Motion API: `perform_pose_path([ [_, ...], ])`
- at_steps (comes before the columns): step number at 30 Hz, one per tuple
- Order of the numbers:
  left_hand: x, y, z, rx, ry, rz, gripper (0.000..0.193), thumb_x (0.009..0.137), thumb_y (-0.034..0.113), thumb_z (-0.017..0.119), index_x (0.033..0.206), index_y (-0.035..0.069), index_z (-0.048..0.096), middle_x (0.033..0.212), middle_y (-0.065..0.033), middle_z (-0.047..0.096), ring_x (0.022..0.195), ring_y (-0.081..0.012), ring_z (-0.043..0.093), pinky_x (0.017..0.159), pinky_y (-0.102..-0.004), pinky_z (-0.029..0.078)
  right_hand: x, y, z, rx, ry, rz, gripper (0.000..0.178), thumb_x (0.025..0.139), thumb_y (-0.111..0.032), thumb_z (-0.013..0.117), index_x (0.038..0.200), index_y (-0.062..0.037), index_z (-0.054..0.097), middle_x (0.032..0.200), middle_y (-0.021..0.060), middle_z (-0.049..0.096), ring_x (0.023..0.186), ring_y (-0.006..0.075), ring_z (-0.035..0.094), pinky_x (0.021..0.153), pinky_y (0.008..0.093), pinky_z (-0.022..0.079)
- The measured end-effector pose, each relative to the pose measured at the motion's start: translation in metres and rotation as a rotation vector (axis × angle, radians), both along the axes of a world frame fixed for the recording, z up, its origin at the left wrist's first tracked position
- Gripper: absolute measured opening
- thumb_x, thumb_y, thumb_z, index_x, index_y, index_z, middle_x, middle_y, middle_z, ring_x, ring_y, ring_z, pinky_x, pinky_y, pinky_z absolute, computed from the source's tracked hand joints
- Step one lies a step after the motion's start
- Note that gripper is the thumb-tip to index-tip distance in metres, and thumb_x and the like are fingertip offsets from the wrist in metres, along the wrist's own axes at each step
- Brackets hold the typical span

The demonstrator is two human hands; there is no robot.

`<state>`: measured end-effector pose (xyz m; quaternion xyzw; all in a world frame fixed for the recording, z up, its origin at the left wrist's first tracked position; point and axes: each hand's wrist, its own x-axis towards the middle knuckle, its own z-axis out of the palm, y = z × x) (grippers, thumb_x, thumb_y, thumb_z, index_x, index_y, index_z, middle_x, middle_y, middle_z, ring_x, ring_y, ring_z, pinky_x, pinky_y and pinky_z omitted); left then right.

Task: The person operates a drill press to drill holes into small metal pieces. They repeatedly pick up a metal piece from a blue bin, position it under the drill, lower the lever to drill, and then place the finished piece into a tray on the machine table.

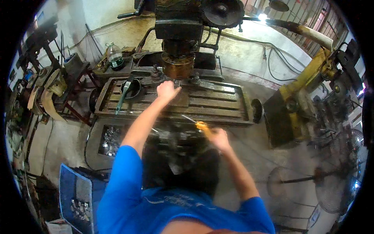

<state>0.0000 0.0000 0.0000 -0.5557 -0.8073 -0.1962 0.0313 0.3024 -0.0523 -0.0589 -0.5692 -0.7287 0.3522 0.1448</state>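
My left hand (167, 91) reaches over the machine table (218, 102), just below the milling machine's spindle head (177, 64). Its fingers are closed, beside a small metal piece (177, 83); what lies between them is hidden. Nearer to me, in front of the table's edge, my right hand (219, 139) grips a yellow-handled tool (203, 128). A thin metal shaft (189, 118) sticks out of that tool toward the table; its exact kind is unclear. Left of my left hand, a green-handled brush (124, 95) leans across a dark round bowl (134, 89) on the table.
Small metal parts fill a tray (111, 140) below the table's left side. A blue basket (76, 195) with metal pieces stands at lower left. Behind the table is a plastic bottle (115, 56). A yellow machine (292, 101) stands right, a fan (335, 191) lower right.
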Motion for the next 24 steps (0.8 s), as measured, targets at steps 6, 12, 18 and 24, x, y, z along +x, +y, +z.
perform_pose_path([
  [6,-0.016,-0.012,0.000,0.100,-0.130,-0.043,0.041,0.066,0.033,0.070,0.092,0.003,0.059,0.081,-0.0177,0.063,0.079,-0.0338,0.060,0.068,-0.0424,0.049,0.064,-0.002,0.112,0.283,0.216,0.124,0.042,0.057,-0.011,0.058,0.097,0.0006,0.063,0.090,0.0150,0.065,0.084,0.0192,0.061,0.076,0.0290,0.047],
  [12,-0.022,0.005,0.004,-0.033,-0.221,-0.097,0.045,0.064,0.031,0.069,0.096,0.001,0.057,0.093,-0.0200,0.061,0.089,-0.0335,0.059,0.076,-0.0417,0.048,0.092,0.053,0.324,0.967,0.928,0.273,0.060,0.066,-0.016,0.047,0.121,0.0058,0.044,0.121,0.0194,0.048,0.115,0.0287,0.045,0.101,0.0409,0.032],
  [18,-0.027,0.018,0.000,-0.050,-0.372,-0.088,0.049,0.062,0.032,0.070,0.099,0.002,0.058,0.097,-0.0189,0.061,0.092,-0.0323,0.058,0.079,-0.0401,0.047,0.078,0.037,0.424,0.849,1.116,0.439,0.063,0.070,-0.035,0.051,0.114,0.0099,0.046,0.113,0.0214,0.050,0.112,0.0327,0.045,0.105,0.0456,0.022],
  [24,-0.027,0.012,-0.005,0.034,-0.363,-0.070,0.047,0.062,0.034,0.073,0.087,-0.002,0.056,0.086,-0.0178,0.061,0.083,-0.0311,0.059,0.072,-0.0401,0.047,0.070,0.017,0.326,1.100,1.000,0.296,0.051,0.071,-0.043,0.054,0.087,0.0050,0.057,0.087,0.0192,0.057,0.103,0.0410,0.051,0.098,0.0530,0.028],
])
